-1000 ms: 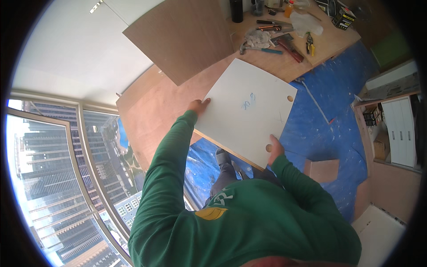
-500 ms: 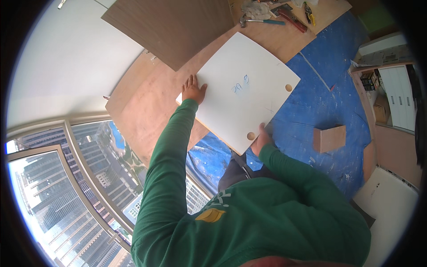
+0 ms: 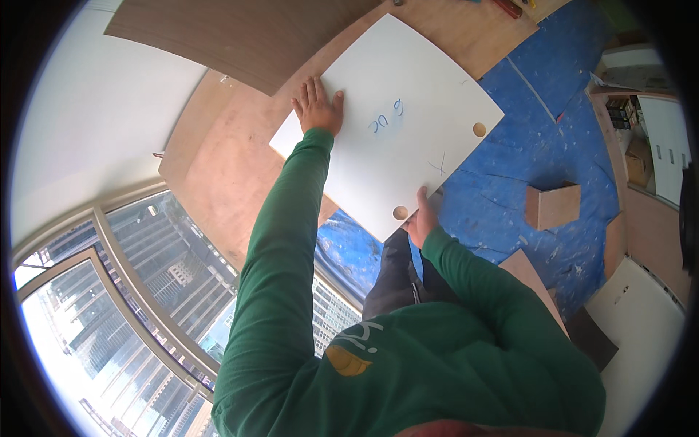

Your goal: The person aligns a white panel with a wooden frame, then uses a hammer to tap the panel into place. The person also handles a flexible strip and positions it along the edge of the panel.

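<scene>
A white cabinet door panel (image 3: 364, 160) with two round hinge holes and blue handwriting lies slantwise on a plywood work surface (image 3: 218, 146), its near corner jutting past the plywood's edge. My left hand (image 3: 318, 109) rests flat on the panel near its left side, palm down with fingers spread. At the near right edge, my right hand (image 3: 421, 221) grips the panel beside one hinge hole. Its thumb is on top, and the other fingers are mostly hidden underneath.
A brown wood-grain board (image 3: 247, 36) lies beyond the panel. Red-handled tool (image 3: 508, 7) shows at the far edge. Blue sheeting (image 3: 495, 197) covers the floor on the right, with a small wooden box (image 3: 553, 206) on it. Windows (image 3: 167, 269) stand at my left.
My left hand now lies farther in from the panel's left corner, which shows more. My right hand keeps its hold. The view has shifted, leaving most of the far tools out of frame.
</scene>
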Motion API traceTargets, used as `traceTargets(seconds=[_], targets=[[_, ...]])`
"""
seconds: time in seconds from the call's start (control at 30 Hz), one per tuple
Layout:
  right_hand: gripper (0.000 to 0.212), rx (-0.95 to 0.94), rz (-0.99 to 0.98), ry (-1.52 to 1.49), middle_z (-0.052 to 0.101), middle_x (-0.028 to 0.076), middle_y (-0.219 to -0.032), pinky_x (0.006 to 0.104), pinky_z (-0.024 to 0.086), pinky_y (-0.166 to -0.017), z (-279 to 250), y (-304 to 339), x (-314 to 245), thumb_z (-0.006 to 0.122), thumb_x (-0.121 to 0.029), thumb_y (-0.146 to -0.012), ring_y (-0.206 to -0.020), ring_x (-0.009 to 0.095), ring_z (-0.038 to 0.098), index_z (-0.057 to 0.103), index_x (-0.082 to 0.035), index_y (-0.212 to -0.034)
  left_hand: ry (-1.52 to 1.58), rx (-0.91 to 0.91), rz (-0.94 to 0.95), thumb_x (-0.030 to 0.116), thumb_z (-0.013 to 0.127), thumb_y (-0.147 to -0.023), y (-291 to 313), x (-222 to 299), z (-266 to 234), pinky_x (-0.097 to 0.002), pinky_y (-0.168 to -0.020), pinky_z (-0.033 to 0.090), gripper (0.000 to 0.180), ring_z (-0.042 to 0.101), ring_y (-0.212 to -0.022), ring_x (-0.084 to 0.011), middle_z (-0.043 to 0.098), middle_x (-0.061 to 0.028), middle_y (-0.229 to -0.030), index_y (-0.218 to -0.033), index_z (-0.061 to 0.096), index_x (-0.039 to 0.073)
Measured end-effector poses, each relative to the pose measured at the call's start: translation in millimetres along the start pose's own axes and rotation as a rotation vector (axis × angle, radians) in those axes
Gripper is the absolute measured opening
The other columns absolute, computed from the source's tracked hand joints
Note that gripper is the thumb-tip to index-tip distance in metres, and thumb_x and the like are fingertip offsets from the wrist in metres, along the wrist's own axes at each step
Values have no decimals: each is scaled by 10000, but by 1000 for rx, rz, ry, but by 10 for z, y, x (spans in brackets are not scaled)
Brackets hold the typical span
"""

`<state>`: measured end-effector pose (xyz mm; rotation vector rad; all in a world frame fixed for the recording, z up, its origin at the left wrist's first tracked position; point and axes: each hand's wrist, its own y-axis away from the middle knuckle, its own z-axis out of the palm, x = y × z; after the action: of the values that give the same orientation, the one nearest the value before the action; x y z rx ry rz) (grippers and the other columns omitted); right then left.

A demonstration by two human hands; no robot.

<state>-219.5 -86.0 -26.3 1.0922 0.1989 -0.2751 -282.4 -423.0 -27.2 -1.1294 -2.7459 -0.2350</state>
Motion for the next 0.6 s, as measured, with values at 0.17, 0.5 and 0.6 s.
traceTargets(seconds=[0.17, 0.5, 0.6], targets=[[890, -4, 27, 54, 476, 182, -1527, 535, 403, -1137, -15, 19, -93, 491, -688, -1002, -1387, 334, 504, 320, -15, -1559, 15, 27, 31, 561, 323, -1053, -211, 343, 103, -496, -1293, 14, 779, 114, -1601, -248, 193, -103, -1720, -1643, 202, 66], [707, -15, 188, 176, 543, 184, -1433, 551, 482, -1071, -39, 36, -386, 491, -564, -1056, -1338, 342, 550, 363, -32, -1503, 15, 62, 41, 562, 396, -1016, -476, 667, 132, -493, -1294, 63, 785, 206, -1575, -277, 280, -115, -1685, -1635, 252, 101], [689, -91, 228, 270, 577, 162, -1396, 517, 486, -1043, -272, -47, -472, 517, -579, -1039, -1323, 317, 552, 424, -54, -1476, 2, 29, 27, 547, 428, -1000, -460, 721, 85, -495, -1290, 96, 780, 228, -1562, -304, 316, -126, -1664, -1625, 280, 104]])
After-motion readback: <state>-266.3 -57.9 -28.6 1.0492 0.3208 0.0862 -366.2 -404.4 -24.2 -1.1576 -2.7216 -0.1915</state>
